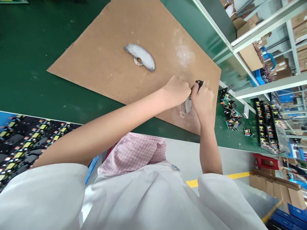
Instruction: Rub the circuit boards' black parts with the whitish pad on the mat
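Observation:
My left hand (178,91) is closed, knuckles up, over the cardboard sheet (96,64). Right beside it my right hand (203,100) is closed, its thumb pressed on the black part of a small circuit board (199,83). The fingers cover most of this board, and both hands meet at it. Under them, a grey block (187,105) shows partly on the cardboard, with whitish smears around it. Farther off to the left lies a half-moon piece (142,56) coated in greyish white, with a ring-shaped hub at its inner edge.
The cardboard lies on a green bench (35,64). Several loose circuit boards (230,110) sit at the right, near a black tray of boards (267,127). More boards (28,137) fill the lower left. A white metal frame (268,25) borders the bench's far right side.

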Demonstrator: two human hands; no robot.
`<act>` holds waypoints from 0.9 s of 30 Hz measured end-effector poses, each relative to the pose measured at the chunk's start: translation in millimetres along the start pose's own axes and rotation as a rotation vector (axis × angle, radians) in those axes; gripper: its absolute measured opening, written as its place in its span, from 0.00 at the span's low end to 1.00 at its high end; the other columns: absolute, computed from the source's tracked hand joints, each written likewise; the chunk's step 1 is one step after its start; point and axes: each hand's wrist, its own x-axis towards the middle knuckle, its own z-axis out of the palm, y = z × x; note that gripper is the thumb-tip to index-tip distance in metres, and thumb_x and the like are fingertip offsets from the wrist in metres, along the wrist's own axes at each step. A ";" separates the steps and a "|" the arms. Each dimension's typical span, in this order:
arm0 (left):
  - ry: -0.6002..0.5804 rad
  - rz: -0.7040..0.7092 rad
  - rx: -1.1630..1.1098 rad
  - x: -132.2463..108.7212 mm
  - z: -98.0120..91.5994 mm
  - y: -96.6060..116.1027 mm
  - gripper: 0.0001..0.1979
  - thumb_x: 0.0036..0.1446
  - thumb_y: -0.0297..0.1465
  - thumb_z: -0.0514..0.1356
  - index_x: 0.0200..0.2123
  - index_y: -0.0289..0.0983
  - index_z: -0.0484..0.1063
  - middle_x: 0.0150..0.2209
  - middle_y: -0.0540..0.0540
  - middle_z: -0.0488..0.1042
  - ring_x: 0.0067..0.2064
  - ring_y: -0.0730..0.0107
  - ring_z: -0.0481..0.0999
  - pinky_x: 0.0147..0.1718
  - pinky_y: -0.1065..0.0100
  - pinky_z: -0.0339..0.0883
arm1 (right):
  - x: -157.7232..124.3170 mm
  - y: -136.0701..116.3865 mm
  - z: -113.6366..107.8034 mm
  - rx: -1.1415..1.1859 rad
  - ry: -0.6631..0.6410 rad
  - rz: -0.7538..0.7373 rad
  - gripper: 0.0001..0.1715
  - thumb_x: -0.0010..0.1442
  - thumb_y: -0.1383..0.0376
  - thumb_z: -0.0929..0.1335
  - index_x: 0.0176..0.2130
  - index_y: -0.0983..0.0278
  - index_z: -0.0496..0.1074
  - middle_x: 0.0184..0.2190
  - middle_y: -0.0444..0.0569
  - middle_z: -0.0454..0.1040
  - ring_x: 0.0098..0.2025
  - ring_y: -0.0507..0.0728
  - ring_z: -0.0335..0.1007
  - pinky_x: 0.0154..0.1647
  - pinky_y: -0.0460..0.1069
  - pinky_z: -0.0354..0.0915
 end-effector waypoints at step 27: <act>-0.077 0.009 -0.019 0.8 -2.1 2.2 0.18 0.59 0.19 0.46 0.44 0.28 0.74 0.43 0.36 0.76 0.54 0.51 0.67 0.45 0.61 0.60 | -18.6 5.1 -6.1 0.005 -0.097 -0.002 0.12 0.66 0.63 0.57 0.43 0.68 0.64 0.28 0.53 0.69 0.27 0.62 0.66 0.27 0.50 0.53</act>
